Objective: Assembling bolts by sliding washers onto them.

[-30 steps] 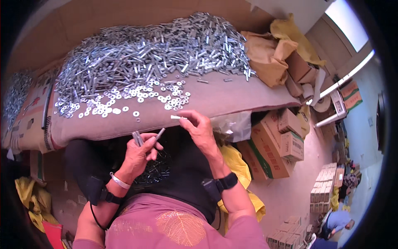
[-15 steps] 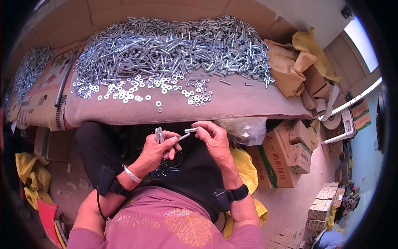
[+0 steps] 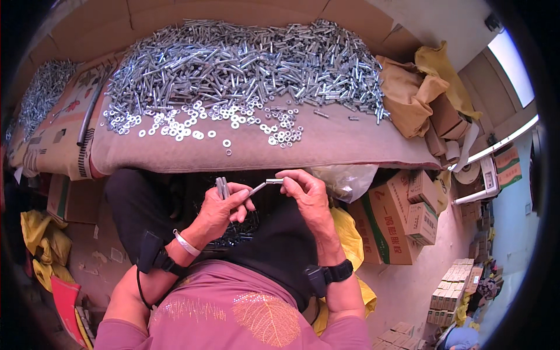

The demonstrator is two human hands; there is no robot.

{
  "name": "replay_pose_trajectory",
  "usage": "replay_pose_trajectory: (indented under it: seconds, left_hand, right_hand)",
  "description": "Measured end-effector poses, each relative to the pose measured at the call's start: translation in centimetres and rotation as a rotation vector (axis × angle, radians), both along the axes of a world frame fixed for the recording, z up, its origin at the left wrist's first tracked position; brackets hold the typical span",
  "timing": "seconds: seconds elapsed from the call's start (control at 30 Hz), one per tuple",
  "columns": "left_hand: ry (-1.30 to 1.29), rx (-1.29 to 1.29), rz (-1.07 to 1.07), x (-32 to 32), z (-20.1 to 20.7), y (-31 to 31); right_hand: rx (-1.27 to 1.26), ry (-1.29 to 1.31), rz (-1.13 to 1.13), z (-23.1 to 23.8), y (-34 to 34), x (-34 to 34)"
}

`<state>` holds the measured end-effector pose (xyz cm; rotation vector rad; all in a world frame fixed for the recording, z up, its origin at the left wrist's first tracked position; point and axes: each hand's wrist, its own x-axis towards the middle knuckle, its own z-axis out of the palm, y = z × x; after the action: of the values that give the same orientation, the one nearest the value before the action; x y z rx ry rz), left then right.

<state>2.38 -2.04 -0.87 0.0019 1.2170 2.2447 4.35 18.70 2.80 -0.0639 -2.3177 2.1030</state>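
Note:
My left hand [image 3: 219, 213] is closed around several short metal rods [image 3: 222, 188], their ends standing up above the fingers. Between its thumb and forefinger one more metal rod [image 3: 257, 189] points up to the right. Pinched in the fingertips of my right hand [image 3: 310, 195] is a short metal sleeve [image 3: 275, 181], held nearly level. The rod's tip meets or almost meets the sleeve's left end, at a slight angle; I cannot tell whether it enters. Dark metal pieces [image 3: 236, 233] lie below the hands, between my legs, partly hidden by the left hand and wrist.
A large heap of metal rods and sleeves [image 3: 251, 64] covers the back of the padded surface [image 3: 344, 143]. Flat washers [image 3: 181, 125] and nuts [image 3: 287, 135] lie in front of it. Cartons [image 3: 391, 219], a clear plastic bag [image 3: 344, 179] and yellow sacks [image 3: 347, 233] are at the right.
My right hand has shifted slightly right with the sleeve, which lies more level. The rod in my left hand has tilted up a little, its tip now at the sleeve's end instead of below it.

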Motion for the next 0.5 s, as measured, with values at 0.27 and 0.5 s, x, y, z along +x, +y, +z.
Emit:
replay_pose_trajectory:
  seconds: [0.27,0.5]
  left_hand:
    - [0.004,-0.052,-0.046,-0.03,-0.19,-0.27]
    - [-0.016,-0.039,-0.071,-0.17,-0.22,-0.25]
  right_hand:
    - [0.092,-0.045,0.043,0.40,0.33,0.00]
    - [0.104,-0.046,0.074,0.69,0.70,-0.20]
